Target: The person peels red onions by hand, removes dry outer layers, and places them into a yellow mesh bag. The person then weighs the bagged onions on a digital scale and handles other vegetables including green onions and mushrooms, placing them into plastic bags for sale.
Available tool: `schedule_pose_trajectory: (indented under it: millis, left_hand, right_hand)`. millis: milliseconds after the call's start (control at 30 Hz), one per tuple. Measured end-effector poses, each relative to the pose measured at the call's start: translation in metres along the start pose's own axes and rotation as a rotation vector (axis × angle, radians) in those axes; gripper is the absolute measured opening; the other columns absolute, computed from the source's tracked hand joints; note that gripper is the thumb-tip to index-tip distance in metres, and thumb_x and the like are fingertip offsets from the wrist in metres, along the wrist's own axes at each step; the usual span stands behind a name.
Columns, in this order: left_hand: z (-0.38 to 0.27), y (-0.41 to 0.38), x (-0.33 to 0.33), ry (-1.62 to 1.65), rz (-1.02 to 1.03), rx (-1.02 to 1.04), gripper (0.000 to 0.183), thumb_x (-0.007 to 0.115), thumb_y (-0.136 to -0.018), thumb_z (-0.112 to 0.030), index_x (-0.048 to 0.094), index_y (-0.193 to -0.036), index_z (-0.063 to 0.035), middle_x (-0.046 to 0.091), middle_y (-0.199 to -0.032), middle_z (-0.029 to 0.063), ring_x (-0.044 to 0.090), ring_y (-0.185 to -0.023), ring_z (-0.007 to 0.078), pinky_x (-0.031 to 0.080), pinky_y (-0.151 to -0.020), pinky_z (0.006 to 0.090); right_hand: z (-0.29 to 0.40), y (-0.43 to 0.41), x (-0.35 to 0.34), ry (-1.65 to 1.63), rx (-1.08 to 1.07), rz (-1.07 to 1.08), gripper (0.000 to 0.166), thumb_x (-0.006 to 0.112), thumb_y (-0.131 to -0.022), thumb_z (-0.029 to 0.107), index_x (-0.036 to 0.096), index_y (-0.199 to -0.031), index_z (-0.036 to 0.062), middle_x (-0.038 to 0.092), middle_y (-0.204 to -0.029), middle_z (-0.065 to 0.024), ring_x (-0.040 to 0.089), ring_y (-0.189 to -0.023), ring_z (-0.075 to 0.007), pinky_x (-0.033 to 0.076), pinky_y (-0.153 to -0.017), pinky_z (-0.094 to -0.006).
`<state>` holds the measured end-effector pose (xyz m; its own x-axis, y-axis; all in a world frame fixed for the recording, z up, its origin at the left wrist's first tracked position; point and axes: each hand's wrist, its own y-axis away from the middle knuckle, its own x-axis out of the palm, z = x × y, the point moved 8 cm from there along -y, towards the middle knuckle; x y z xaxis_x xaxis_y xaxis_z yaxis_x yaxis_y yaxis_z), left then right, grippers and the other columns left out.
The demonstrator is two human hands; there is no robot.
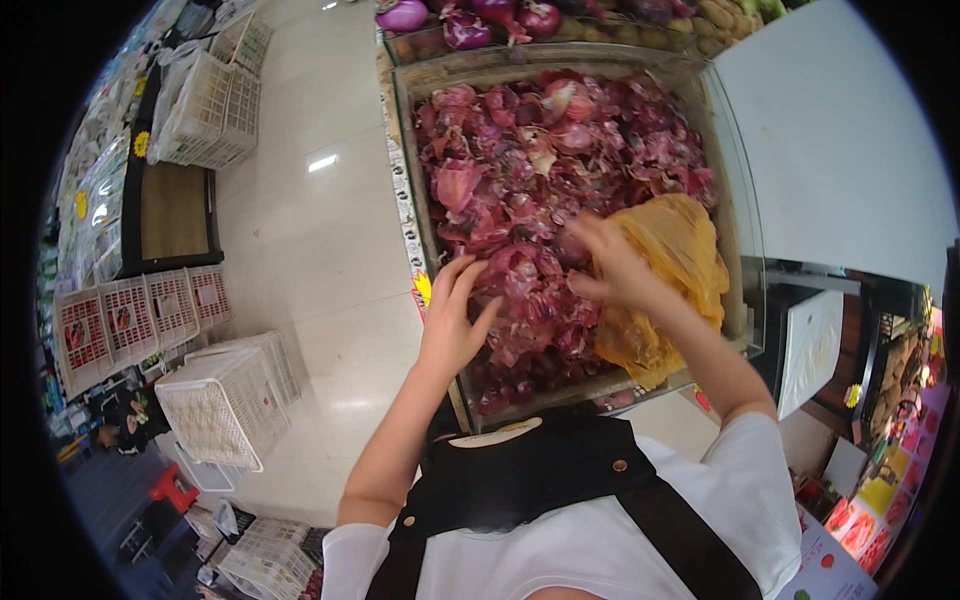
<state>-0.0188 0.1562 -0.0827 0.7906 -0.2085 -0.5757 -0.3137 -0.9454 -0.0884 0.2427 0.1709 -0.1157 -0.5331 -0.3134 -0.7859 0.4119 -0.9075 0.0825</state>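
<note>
Loose red onion skins (525, 165) fill a wooden display bin (555, 60) in front of me. My left hand (454, 319) lies at the bin's left side, fingers spread against a heap of the skins. My right hand (611, 262) is over the skins right of that heap, slightly blurred, with its fingers apart. A crumpled yellow plastic bag (667, 247) rests on the skins at the bin's right side, partly under my right hand and forearm. Whether either hand grips any skins cannot be told.
Clear panels (739, 195) edge the bin. Whole red onions (465, 28) and potatoes (716, 22) lie beyond it. A white panel (840, 127) stands at the right. White plastic crates (225, 397) stand across the tiled floor (330, 240) on the left.
</note>
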Motion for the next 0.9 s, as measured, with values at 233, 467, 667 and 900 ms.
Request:
schedule_pose_trajectory:
  millis: [233,467,667,900]
  left_hand:
    - [0.039,0.024,0.144,-0.529,0.652,0.098,0.072,0.088,-0.075,-0.036,0.063,-0.142,-0.024,0.031,-0.165,0.0137,0.029,-0.149,0.049,0.031,-0.116,0.072]
    - [0.036,0.069,0.136,-0.43,0.853,-0.005,0.046,0.081,-0.082,-0.036,0.072,-0.123,-0.0162,0.053,-0.149,0.009,0.038,-0.145,0.0445,0.026,-0.119,0.0709]
    - [-0.008,0.043,0.078,-0.238,0.471,0.142,0.034,0.076,-0.089,-0.022,0.07,-0.119,-0.0077,0.065,-0.13,0.0134,0.054,-0.129,0.0414,0.041,-0.111,0.0535]
    - [-0.018,0.013,0.077,0.165,0.255,0.021,0.041,0.074,-0.089,-0.01,0.064,-0.129,-0.0019,0.064,-0.122,0.0193,0.066,-0.108,0.0398,0.055,-0.094,0.0422]
  right_hand:
    - [-0.132,0.178,-0.017,0.412,0.789,0.232,0.067,0.08,-0.082,0.028,0.053,-0.14,0.0091,0.063,-0.132,-0.0211,0.063,-0.12,-0.0405,0.048,-0.104,-0.0514]
    - [-0.027,0.072,-0.03,0.045,0.294,-0.327,0.03,0.069,-0.088,0.014,0.069,-0.116,0.0049,0.068,-0.12,-0.0189,0.063,-0.116,-0.0392,0.052,-0.099,-0.0482]
    - [-0.068,-0.011,0.063,0.34,0.107,-0.052,0.075,0.075,-0.076,0.006,0.052,-0.147,0.0124,0.048,-0.151,-0.019,0.051,-0.136,-0.0395,0.043,-0.114,-0.0476]
    - [-0.122,-0.001,0.088,-0.222,0.235,0.025,0.09,0.088,-0.066,0.017,0.048,-0.146,0.0079,0.065,-0.126,-0.0201,0.066,-0.113,-0.0323,0.054,-0.097,-0.0404]
